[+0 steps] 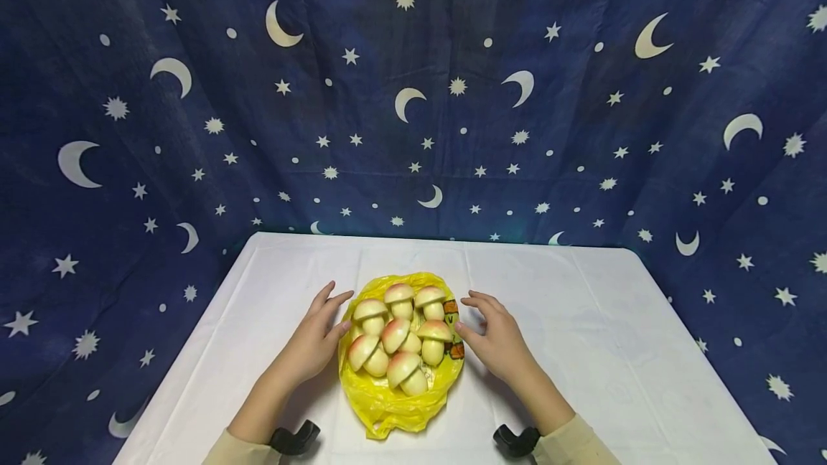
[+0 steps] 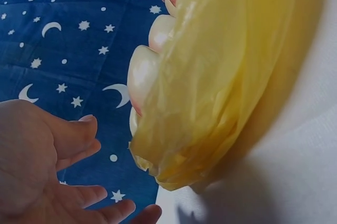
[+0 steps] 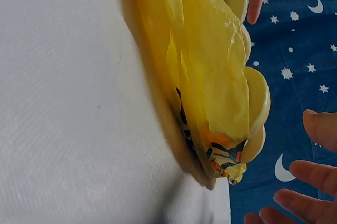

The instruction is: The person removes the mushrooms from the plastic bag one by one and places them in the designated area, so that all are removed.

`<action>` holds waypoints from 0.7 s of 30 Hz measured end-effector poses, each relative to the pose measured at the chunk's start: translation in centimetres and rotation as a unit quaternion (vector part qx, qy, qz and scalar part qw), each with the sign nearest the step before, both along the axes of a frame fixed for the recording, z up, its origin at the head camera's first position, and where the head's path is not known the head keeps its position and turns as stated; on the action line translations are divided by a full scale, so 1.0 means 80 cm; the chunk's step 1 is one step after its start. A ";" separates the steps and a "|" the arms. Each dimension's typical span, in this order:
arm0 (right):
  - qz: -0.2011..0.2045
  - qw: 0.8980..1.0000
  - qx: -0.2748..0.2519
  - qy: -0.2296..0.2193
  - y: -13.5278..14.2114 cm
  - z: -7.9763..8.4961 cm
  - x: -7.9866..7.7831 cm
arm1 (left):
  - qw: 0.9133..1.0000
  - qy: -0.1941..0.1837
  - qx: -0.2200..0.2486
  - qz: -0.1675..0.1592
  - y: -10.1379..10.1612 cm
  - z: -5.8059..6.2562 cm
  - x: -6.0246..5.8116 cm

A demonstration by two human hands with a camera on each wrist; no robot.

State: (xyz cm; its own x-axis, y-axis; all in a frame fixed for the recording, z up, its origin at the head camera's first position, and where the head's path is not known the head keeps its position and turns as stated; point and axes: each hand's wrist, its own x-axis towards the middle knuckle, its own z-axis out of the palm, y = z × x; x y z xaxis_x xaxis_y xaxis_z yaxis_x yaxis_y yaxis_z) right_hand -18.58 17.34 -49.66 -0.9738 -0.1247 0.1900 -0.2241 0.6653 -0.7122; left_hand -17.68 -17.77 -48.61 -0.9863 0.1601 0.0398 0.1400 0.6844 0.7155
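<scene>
Several toy mushrooms (image 1: 400, 296) with pale stems and pinkish caps lie in an opened yellow plastic bag (image 1: 400, 411) on the table. The bag's edge is spread down around them, and a dark and orange print shows on its right side. My left hand (image 1: 314, 339) is just left of the bag, fingers spread and holding nothing. On the other side, my right hand (image 1: 496, 336) hovers close to the printed edge, its fingers relaxed. In both wrist views a gap shows between the fingers and the bag (image 2: 210, 103).
A white cloth (image 1: 581, 321) covers the table, which ends at a rounded far edge. Behind and at both sides hangs a dark blue curtain (image 1: 465, 128) with moons and stars. Black wrist mounts (image 1: 295, 439) sit by both sleeves.
</scene>
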 end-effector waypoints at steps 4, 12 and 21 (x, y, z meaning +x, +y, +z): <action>0.005 1.000 -0.022 0.000 -0.004 0.000 0.000 | 1.000 -0.007 0.012 -0.010 -0.002 -0.004 -0.002; 0.004 0.997 -0.067 -0.030 -0.014 -0.002 0.001 | 0.999 -0.033 0.033 -0.027 -0.002 -0.012 -0.003; 0.009 0.994 -0.098 -0.053 -0.022 -0.004 0.005 | 0.998 -0.040 0.036 -0.042 -0.003 -0.019 -0.002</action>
State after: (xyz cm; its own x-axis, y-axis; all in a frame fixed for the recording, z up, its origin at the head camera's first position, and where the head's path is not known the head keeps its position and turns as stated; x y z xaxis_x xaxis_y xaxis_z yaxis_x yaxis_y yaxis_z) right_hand -18.17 15.54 -49.96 -0.9876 -0.1125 0.1096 -0.1519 0.5075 -0.8482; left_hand -17.86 -18.04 -50.10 -0.9702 0.2413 -0.0232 0.1355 0.6192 0.7735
